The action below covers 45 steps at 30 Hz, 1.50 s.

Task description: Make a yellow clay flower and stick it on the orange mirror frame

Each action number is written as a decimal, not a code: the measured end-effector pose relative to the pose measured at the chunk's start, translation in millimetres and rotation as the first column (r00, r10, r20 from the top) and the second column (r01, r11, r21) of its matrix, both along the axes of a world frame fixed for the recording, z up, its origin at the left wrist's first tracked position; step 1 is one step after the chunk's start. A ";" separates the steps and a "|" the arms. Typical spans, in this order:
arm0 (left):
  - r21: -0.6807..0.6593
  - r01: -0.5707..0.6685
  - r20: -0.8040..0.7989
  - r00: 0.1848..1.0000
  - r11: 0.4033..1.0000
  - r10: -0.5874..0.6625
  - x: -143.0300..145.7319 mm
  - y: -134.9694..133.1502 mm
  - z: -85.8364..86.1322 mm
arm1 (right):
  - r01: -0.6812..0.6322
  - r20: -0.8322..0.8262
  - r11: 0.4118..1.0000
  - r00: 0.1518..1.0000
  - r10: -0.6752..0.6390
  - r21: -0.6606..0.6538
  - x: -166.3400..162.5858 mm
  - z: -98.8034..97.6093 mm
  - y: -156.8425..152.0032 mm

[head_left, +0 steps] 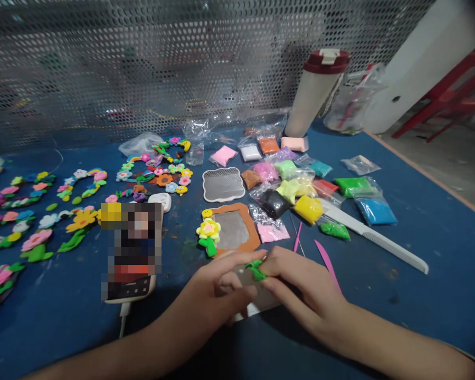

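Note:
Between the thumb and index finger of my right hand (301,279) is a small strip of green modelling clay (256,269). My left hand (224,285) is beside it, fingers apart and bent, its index fingertip close to or touching the clay. Under both hands lies a pale, shiny sheet (267,303), partly covered by them. Just beyond stands out a mirror frame coated in brown clay (249,227), with a yellow clay flower (208,230), green leaves and a small yellow face on its left side. Behind it lies a plain white-rimmed mirror (223,184).
Bags of coloured clay, including black clay (276,203), crowd the middle right. Near them are a white serrated knife (383,243), a pink tool (328,264) and a tumbler (314,95). A charging phone (136,253) and flower-covered clay frames (37,245) lie left.

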State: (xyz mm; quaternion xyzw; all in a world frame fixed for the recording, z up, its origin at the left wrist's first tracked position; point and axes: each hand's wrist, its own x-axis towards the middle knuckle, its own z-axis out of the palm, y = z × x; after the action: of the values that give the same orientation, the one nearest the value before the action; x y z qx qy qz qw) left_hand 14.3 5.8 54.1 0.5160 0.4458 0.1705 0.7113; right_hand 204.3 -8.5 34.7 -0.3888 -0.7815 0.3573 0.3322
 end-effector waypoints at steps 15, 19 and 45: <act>0.588 0.267 -0.269 0.955 0.764 -0.126 -4.9 -8.8 5.9 | -0.103 -0.375 0.772 0.909 -0.183 -0.627 -4.0 3.4 5.4; 0.778 0.294 -0.355 0.935 0.555 0.003 -6.8 -9.0 1.8 | -0.141 -0.380 0.756 0.912 -0.151 -0.639 -3.3 5.3 7.2; 0.195 -0.020 -0.212 0.975 0.981 0.062 3.0 4.0 -1.6 | 0.266 -0.248 0.890 0.895 -0.371 -0.371 -1.0 0.2 2.7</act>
State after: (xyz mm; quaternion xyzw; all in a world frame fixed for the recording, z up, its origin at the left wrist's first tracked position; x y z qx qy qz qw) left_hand 17.3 9.8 52.5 0.5882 0.5127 0.1700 0.6019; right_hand 203.3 -5.8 35.0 -0.5015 -0.5732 0.4786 0.4369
